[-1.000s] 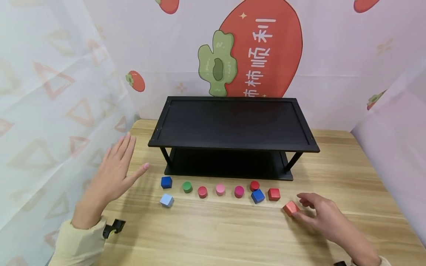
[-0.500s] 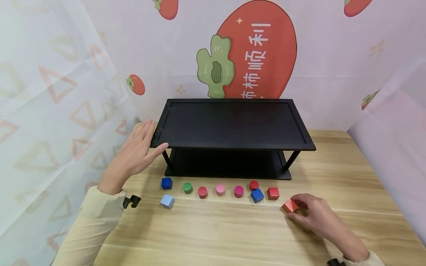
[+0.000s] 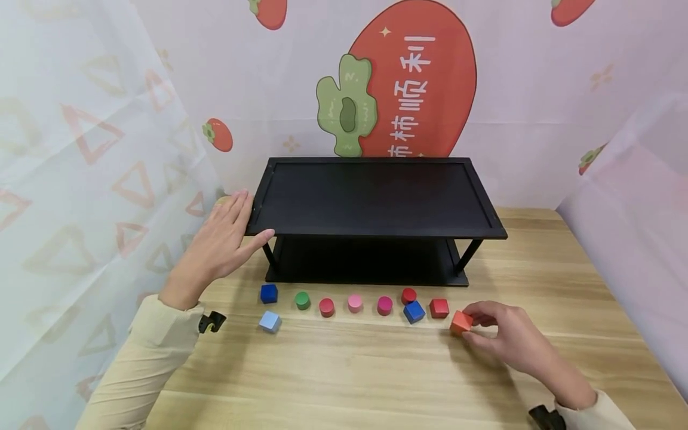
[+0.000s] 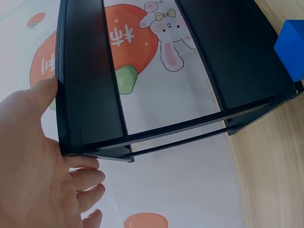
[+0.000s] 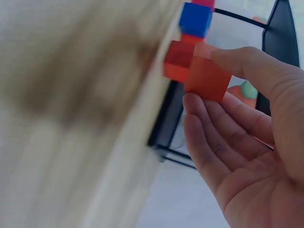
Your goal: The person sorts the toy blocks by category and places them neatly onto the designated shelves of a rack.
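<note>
My right hand (image 3: 510,340) pinches an orange-red cube (image 3: 461,322) between thumb and fingertips. In the right wrist view the held cube (image 5: 207,76) is in front of a red cube (image 5: 178,61) and a blue cube (image 5: 195,20). My left hand (image 3: 215,245) rests against the left end of a black two-tier shelf (image 3: 371,197), fingers nearly straight. From the left wrist, its thumb touches the upper board (image 4: 88,71) and its fingertips show beyond the board's end.
Before the shelf lie a dark blue cube (image 3: 269,293), a light blue cube (image 3: 270,322), a green disc (image 3: 303,300), red discs (image 3: 326,307), a pink disc (image 3: 355,303) and a magenta disc (image 3: 384,306). Printed cloth (image 3: 258,89) surrounds the wooden table (image 3: 333,370).
My left hand has moved right and forward to touch the shelf's left end. My right hand has taken hold of the orange-red cube and shifted it slightly left and forward.
</note>
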`<state>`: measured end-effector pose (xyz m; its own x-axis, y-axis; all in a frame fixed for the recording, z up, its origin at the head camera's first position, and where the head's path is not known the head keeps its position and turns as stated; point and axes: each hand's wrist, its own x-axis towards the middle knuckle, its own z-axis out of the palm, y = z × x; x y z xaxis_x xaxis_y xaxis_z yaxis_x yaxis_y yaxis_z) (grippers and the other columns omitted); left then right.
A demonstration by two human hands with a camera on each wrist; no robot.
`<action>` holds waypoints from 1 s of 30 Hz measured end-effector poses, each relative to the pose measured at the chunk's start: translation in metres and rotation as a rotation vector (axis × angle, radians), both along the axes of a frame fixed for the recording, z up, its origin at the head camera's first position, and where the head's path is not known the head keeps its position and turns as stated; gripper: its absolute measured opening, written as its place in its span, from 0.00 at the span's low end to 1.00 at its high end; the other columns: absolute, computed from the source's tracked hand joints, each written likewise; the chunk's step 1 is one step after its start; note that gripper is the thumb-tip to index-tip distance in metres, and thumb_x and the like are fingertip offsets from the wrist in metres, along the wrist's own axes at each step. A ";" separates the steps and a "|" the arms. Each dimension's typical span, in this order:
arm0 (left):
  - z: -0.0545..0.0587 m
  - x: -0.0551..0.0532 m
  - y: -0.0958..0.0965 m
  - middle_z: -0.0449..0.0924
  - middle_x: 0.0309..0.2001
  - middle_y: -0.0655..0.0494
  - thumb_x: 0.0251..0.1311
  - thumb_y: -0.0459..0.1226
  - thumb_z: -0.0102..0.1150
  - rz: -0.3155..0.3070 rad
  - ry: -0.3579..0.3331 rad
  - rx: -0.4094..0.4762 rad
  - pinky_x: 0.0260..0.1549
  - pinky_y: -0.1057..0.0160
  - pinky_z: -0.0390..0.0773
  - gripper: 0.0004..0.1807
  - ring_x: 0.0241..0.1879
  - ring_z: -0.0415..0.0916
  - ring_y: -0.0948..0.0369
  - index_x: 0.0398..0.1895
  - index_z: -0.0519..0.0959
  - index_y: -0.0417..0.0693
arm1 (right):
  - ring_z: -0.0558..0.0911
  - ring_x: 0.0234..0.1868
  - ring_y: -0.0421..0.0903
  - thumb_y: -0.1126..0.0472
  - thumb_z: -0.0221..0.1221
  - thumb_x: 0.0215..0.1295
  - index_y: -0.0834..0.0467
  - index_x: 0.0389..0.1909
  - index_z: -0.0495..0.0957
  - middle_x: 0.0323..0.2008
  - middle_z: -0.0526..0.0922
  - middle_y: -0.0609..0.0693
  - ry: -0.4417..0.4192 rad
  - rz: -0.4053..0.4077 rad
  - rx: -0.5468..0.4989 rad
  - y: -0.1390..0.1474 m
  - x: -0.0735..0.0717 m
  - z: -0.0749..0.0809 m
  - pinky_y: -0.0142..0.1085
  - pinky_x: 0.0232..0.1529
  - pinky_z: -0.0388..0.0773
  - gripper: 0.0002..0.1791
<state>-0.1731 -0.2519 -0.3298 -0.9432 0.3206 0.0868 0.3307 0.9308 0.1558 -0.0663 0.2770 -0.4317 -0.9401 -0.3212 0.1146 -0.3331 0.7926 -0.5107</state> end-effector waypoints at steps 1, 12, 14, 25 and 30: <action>0.000 0.000 0.000 0.39 0.87 0.37 0.79 0.64 0.41 0.000 -0.002 -0.004 0.84 0.35 0.42 0.52 0.87 0.39 0.41 0.86 0.42 0.35 | 0.89 0.37 0.40 0.62 0.78 0.55 0.54 0.43 0.88 0.38 0.90 0.41 0.024 0.013 0.001 -0.001 -0.002 0.004 0.36 0.40 0.90 0.15; 0.002 0.000 -0.004 0.40 0.86 0.36 0.79 0.65 0.40 -0.002 0.007 -0.017 0.84 0.36 0.42 0.52 0.86 0.39 0.40 0.86 0.42 0.35 | 0.86 0.39 0.33 0.61 0.78 0.58 0.48 0.46 0.88 0.40 0.89 0.35 0.067 0.203 0.008 -0.028 -0.025 0.072 0.33 0.42 0.88 0.16; 0.002 0.001 -0.004 0.41 0.86 0.36 0.79 0.64 0.41 -0.002 0.011 -0.019 0.84 0.36 0.42 0.52 0.86 0.38 0.40 0.86 0.43 0.35 | 0.86 0.39 0.32 0.62 0.79 0.56 0.49 0.46 0.88 0.41 0.89 0.36 0.095 0.241 0.004 -0.036 -0.029 0.086 0.33 0.43 0.89 0.17; 0.005 0.000 -0.001 0.42 0.86 0.36 0.79 0.64 0.41 -0.021 0.015 -0.035 0.83 0.36 0.45 0.51 0.86 0.40 0.39 0.85 0.44 0.34 | 0.87 0.40 0.34 0.60 0.79 0.56 0.52 0.50 0.88 0.43 0.90 0.41 0.185 0.331 0.036 -0.080 -0.054 0.150 0.36 0.44 0.89 0.20; 0.005 0.000 0.000 0.40 0.86 0.36 0.79 0.64 0.40 -0.018 -0.007 -0.048 0.84 0.37 0.44 0.51 0.86 0.39 0.39 0.85 0.43 0.34 | 0.89 0.43 0.38 0.60 0.77 0.59 0.53 0.50 0.88 0.44 0.91 0.45 0.154 0.368 0.017 -0.104 -0.072 0.161 0.43 0.49 0.90 0.18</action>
<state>-0.1727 -0.2518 -0.3245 -0.9377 0.3414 0.0644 0.3468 0.9311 0.1130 -0.1384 0.1733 -0.2705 -0.7337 -0.6367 0.2374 -0.6685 0.6137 -0.4202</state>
